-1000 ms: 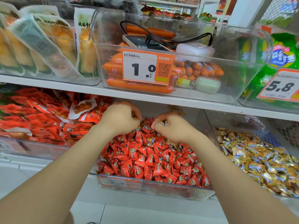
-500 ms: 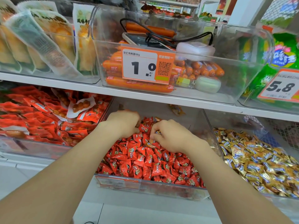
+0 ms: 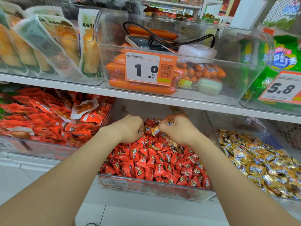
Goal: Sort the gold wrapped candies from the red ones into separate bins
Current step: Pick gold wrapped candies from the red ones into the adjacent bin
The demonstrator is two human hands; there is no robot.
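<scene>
Left hand [image 3: 128, 128]: fingers curled at the back of the red bin [image 3: 162, 188], pinching what seems a gold wrapper end.
Right hand [image 3: 177, 129]: curled round several gold candies [image 3: 154, 130], just above the red candies [image 3: 154, 162].
Your move: shake off clinging reds, then carry both handfuls right to the gold pile [image 3: 260, 165].
Care: grip loosely; wrappers slip.

Red-wrapped candies [image 3: 151, 162] fill one clear bin [image 3: 154, 188]; gold-wrapped candies [image 3: 260, 162] (blue-and-white labels) fill its neighbour, under an orange-and-white price tag [image 3: 149, 68].
</scene>
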